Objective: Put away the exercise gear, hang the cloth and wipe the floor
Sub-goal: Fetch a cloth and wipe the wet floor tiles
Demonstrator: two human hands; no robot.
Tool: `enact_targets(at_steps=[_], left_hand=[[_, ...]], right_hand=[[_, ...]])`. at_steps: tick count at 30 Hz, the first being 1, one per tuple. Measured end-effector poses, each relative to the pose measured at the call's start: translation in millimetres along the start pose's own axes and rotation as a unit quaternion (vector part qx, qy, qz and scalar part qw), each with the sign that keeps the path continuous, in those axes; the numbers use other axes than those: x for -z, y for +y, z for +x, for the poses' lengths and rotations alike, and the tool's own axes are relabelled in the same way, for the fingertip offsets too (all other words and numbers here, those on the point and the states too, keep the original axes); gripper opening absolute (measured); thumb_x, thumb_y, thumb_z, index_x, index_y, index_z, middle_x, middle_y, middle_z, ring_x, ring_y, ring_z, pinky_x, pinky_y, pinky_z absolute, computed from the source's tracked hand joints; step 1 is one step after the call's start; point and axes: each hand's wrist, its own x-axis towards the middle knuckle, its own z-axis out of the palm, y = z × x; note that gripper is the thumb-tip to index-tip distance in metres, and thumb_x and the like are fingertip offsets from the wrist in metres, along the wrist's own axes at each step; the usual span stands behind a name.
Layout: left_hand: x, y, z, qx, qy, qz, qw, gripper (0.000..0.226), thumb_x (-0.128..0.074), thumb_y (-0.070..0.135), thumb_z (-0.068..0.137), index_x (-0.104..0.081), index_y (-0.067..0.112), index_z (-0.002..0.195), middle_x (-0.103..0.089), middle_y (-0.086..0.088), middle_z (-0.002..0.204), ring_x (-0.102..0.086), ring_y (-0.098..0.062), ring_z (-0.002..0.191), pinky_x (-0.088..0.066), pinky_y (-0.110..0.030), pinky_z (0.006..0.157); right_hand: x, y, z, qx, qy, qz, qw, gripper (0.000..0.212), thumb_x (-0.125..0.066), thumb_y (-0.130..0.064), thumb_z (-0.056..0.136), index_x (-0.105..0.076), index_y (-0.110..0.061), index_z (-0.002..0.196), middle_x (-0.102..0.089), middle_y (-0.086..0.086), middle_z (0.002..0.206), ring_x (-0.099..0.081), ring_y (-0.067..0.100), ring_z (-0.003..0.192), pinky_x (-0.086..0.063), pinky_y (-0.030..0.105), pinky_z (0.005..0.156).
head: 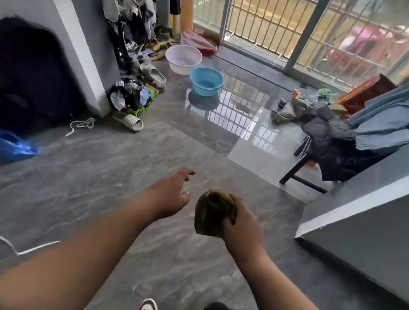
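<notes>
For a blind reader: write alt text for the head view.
The right hand grips a bunched brown cloth above the grey floor; the left hand reaches forward, holding nothing. A blue basin sits ahead.

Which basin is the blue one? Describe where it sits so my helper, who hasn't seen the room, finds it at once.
Start at the barred window at the far end. On the glossy floor before it stand two basins side by side. The blue basin is the nearer, right-hand one; the pale pink basin is larger and closer to the shoes.
</notes>
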Motion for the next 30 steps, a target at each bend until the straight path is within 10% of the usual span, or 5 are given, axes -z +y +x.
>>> enact_targets(at_steps=[13,30], left_hand=[[-30,-79,259,0.027,-0.039,0.022,0.999,0.050,-0.054,0.023,0.090,-0.042,0.027,0.138,-0.054,-0.001,0.133,-0.051,-0.022,0.122,-0.041,-0.039,0.102],[-254,-394,589,-0.051,-0.073,0.150,0.985,0.052,-0.048,0.019,0.091,-0.037,0.024,0.141,-0.045,-0.002,0.144,-0.045,-0.023,0.129,-0.039,-0.041,0.104]], right_hand=[[-47,85,239,-0.090,0.010,0.009,0.996,0.052,-0.049,-0.009,0.086,-0.052,-0.037,0.130,-0.058,-0.011,0.101,-0.050,0.009,0.088,-0.038,0.026,0.077],[-350,391,518,-0.137,0.066,0.004,0.988,0.037,-0.050,-0.008,0.087,-0.054,-0.029,0.117,-0.059,-0.001,0.101,-0.055,0.023,0.093,-0.039,0.030,0.076]])
